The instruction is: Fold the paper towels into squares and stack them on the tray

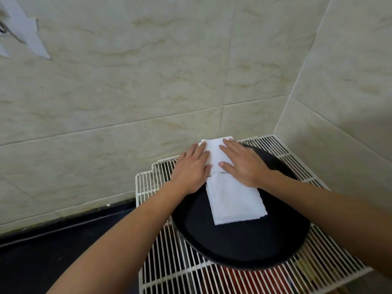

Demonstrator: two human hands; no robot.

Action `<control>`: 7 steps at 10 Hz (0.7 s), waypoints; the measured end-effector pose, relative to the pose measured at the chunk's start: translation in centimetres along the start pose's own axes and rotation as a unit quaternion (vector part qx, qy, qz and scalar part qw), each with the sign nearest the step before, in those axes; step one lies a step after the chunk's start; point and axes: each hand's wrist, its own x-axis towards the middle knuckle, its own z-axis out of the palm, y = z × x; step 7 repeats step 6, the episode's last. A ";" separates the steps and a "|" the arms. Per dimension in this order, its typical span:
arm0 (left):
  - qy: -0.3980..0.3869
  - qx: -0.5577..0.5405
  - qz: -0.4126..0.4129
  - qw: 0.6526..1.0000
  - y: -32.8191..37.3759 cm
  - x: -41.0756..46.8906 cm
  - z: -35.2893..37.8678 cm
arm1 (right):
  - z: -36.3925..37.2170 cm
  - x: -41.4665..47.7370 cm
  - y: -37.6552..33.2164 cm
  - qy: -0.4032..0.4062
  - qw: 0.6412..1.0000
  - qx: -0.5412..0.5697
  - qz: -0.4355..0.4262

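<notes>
1. Paper towel (215,153) lies white and flat at the far end of the tray, pinned under both palms. Its far edge reaches past the tray's far rim toward the wall.
2. Neither hand has a closed grip. The left hand (191,168) and the right hand (244,164) are spread wide with straight fingers, pressing down and holding nothing. The left covers the towel's left edge and the right covers its right side.
3. Just nearer the person, a folded stack (235,200) of towels rests on the tray floor. Its far edge meets the pressed towel under the thumbs, and I cannot tell whether the two overlap.
4. The tray (233,247) is black, round and shallow, and it sits on a white wire rack (174,262).
5. The rack stands in a corner of the tiled wall (148,81), with a dark table (53,251) to the left.
6. Judged risks from here:
   - The towel spans the raised rim, so pressing may set a crooked crease and the square would come out skewed.
   - Weight on the far rim could rock or slide the tray on the smooth wires.
   - Thin paper dragged under the palms may tear or bunch.
   - Sliding the towel toward the stack could nudge the pile out of line.
</notes>
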 end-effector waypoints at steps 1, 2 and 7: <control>-0.017 -0.010 -0.012 1.000 -0.5 -0.2 0.9 | 0.9 -0.8 -0.2 -0.069 0.997 0.021 0.041; -0.032 -0.018 -0.019 0.999 -0.3 -0.1 1.3 | 0.9 -0.8 -0.4 -0.086 0.994 0.036 0.054; 0.097 -0.096 -0.136 0.981 1.9 -6.3 -1.2 | -4.3 -4.1 -0.9 0.055 0.993 0.090 0.055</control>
